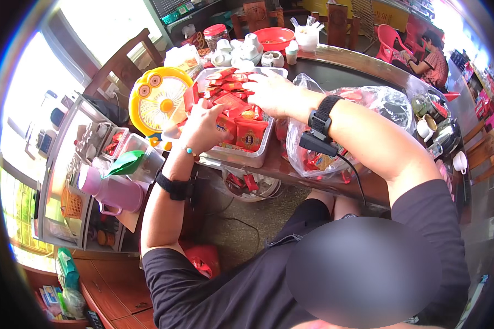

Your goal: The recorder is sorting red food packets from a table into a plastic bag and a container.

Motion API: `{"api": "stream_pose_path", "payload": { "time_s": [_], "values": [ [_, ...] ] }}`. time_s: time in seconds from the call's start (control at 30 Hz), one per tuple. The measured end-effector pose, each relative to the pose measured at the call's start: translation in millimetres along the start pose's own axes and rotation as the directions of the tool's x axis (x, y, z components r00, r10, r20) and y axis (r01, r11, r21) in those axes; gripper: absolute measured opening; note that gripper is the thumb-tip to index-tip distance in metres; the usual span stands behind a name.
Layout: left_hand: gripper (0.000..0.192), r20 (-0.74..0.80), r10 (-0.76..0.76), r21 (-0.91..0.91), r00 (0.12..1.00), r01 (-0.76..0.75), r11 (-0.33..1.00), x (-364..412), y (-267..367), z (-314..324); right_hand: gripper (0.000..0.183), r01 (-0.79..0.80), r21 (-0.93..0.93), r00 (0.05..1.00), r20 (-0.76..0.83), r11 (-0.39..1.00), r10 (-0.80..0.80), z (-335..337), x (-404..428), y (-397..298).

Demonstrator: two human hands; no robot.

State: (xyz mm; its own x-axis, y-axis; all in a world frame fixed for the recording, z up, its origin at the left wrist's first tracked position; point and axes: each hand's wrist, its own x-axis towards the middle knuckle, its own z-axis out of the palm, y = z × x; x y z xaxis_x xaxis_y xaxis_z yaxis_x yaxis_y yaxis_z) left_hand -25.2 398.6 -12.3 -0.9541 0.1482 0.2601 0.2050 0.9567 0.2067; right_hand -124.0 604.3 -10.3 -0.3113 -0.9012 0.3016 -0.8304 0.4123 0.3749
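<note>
A clear plastic tub point(247, 158) on the wooden table holds a heap of small red sachets point(250, 133). Some at the front stand upright; those behind lie in a loose pile. My left hand point(206, 127) is over the tub's left side, its thumb and fingers bent against the sachets. Whether one is pinched there is hidden. On the pile's right side rests my right hand point(271, 92), palm down, fingers apart and touching the sachets. Strong light washes out part of it. Right of the tub, a clear plastic bag point(378, 107) with more red packets lies partly beneath my right forearm.
A yellow cartoon-faced fan point(166, 105) stands close left of the tub. White cups point(247, 51), a red basin point(273, 39) and a lidded jar point(216, 35) line the back. Below the table edge is a waste bucket point(255, 195). A person point(432, 63) sits at far right.
</note>
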Motion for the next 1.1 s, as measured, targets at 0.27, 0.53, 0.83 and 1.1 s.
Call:
{"api": "stream_pose_path", "payload": {
  "time_s": [0.27,0.53,0.83,1.1],
  "values": [
    [0.037,0.029,0.007,-0.241,1.0,0.001,0.971,5.6,-9.6,-15.0,0.017,0.07,-0.204,0.991,-0.1,0.976,-0.092,-11.4,1.2,18.7],
    [0.025,-0.19,-0.167,-0.779,0.967,-0.046,0.625,11.1,23.4,-30.5,0.038,-0.214,0.612,0.957,-0.025,0.761,0.289,-78.7,-39.3,47.7],
    [0.029,-0.012,0.28,-0.469,0.96,-0.253,0.846,25.2,141.1,23.2,0.032,-0.68,0.689,0.723,0.688,0.249,0.07,-55.2,-167.3,86.6],
    [0.038,0.131,0.189,-0.153,0.973,-0.168,0.974,69.0,167.5,84.0,0.05,-0.678,0.645,0.73,0.534,0.352,0.426,14.6,-208.6,94.1]
  ]
}}
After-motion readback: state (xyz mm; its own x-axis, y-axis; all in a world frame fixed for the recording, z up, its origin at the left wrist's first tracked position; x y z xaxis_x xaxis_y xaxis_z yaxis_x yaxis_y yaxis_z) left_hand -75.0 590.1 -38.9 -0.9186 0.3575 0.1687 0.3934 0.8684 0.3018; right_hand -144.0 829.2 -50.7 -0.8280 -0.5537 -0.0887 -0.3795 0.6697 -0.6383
